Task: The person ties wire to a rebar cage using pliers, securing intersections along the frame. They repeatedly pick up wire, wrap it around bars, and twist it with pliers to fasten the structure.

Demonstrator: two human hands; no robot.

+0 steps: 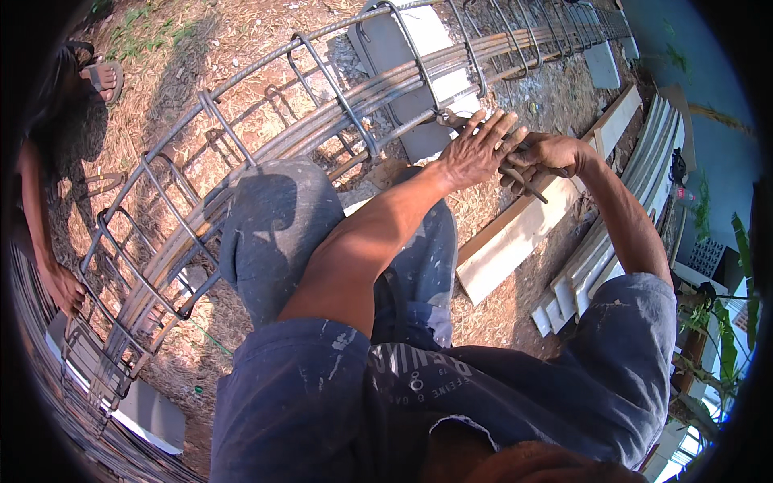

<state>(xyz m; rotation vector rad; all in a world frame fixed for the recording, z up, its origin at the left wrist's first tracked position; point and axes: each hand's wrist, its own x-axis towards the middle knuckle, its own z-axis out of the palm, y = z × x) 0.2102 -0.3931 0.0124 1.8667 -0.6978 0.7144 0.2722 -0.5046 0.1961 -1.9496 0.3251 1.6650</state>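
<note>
A long steel rebar cage (pixel 354 101), made of lengthwise bars with bent stirrups round them, runs in a curve across the view past my knees. My left hand (pixel 477 153) lies over the near bars at the end of a stirrup, palm down, fingers stretched out and slightly apart. Just right of it, my right hand (pixel 549 154) is closed on a dark metal tool with slim handles, which looks like pincers (pixel 530 187). The two hands nearly meet, and the left one hides part of the tool. Whether its jaws grip the steel cannot be made out.
Pale boards (pixel 515 249) lie on the ground to the right, beside a stack of long white strips (pixel 600 258). White slabs (pixel 411 48) sit under the cage. At the far left, another person's hand (pixel 64 288) is at the cage, with a sandalled foot (pixel 105 80) beyond.
</note>
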